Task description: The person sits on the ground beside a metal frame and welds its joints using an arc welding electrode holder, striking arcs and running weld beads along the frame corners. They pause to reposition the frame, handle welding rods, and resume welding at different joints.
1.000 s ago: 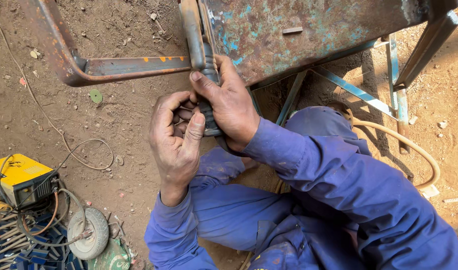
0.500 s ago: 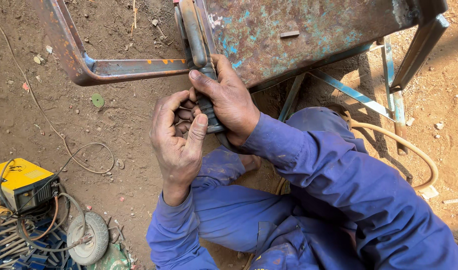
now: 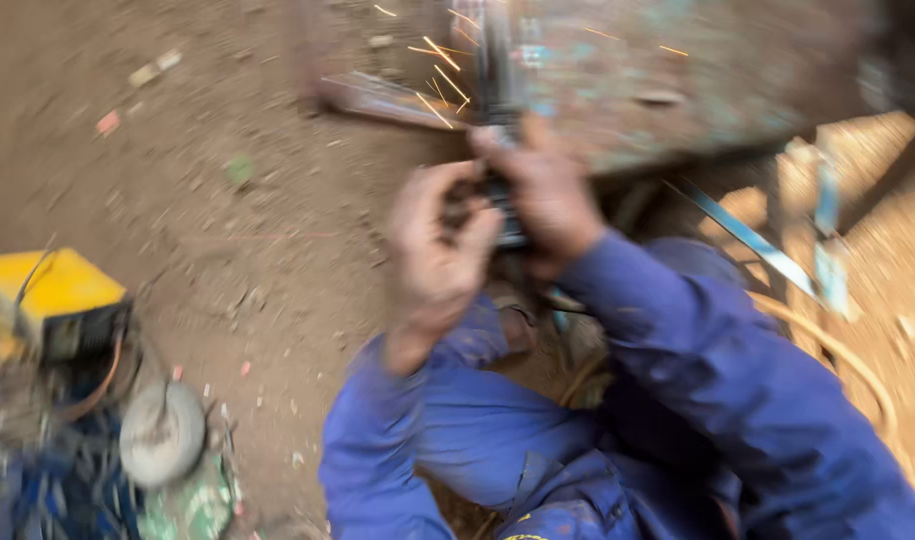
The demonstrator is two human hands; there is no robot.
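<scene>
Both hands, left (image 3: 432,255) and right (image 3: 542,190), clasp a dark tool (image 3: 502,215), its long axis pointing up-frame at the rusty frame (image 3: 677,90); sparks (image 3: 439,80) fly. Picture blurred.

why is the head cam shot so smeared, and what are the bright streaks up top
Head view: motion blur smears the whole frame, both hands included, the left hand and right hand on a dark tool; the orange streaks are sparks by the metal frame; daylight is even, without glare.

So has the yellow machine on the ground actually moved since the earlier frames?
Cannot tell. The yellow machine still sits left of the grey disc; its higher place in frame fits camera motion, and the picture is blurred.
</scene>
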